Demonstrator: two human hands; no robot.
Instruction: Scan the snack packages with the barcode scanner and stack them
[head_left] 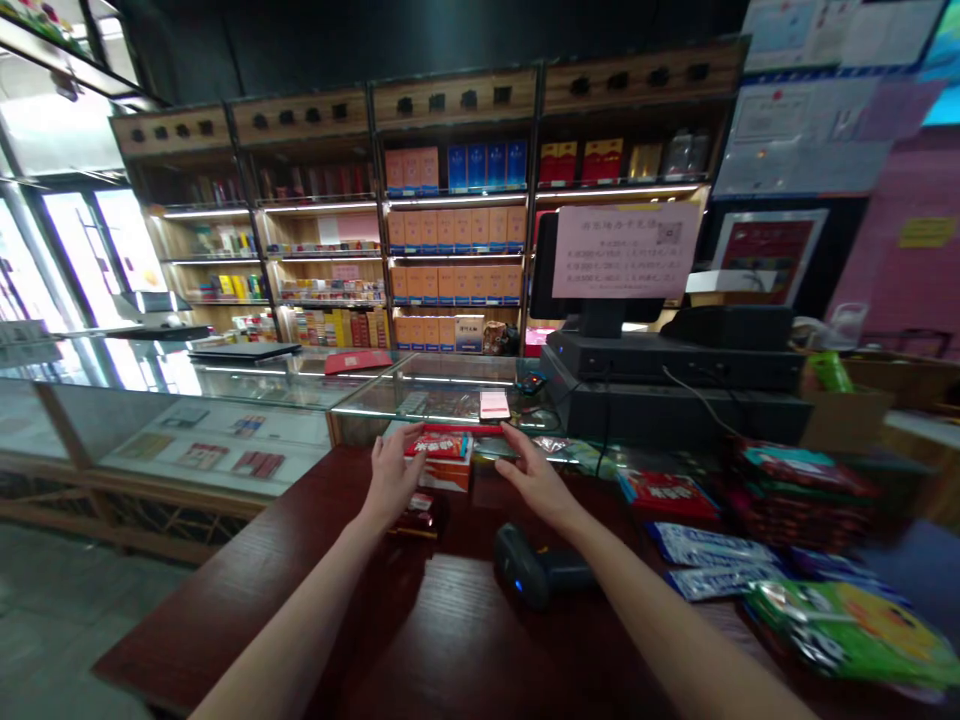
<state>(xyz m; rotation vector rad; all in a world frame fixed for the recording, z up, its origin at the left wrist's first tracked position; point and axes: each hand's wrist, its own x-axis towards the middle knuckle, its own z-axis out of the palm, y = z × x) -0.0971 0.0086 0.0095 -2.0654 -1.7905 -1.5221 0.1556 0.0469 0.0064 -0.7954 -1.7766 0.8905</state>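
Note:
My left hand (391, 472) and my right hand (536, 478) are raised over the dark wooden counter, one at each end of a thin red strip-like item (463, 429). Its ends meet my fingertips, and its exact kind cannot be made out. Just below it is a small open box (450, 475) with red and blue snack packets in it, close to my left fingers. A dark red packet (420, 514) lies under my left hand. Nearer to me, a black barcode scanner (523, 567) rests on the counter by my right forearm.
To the right lie blue-and-white packets (712, 548), a green snack bag (851, 625), red packets (666, 492) and a stack of packs (806, 490). A phone (494, 405) sits on the glass display case (420, 385). Behind it stands a cash register monitor (544, 262).

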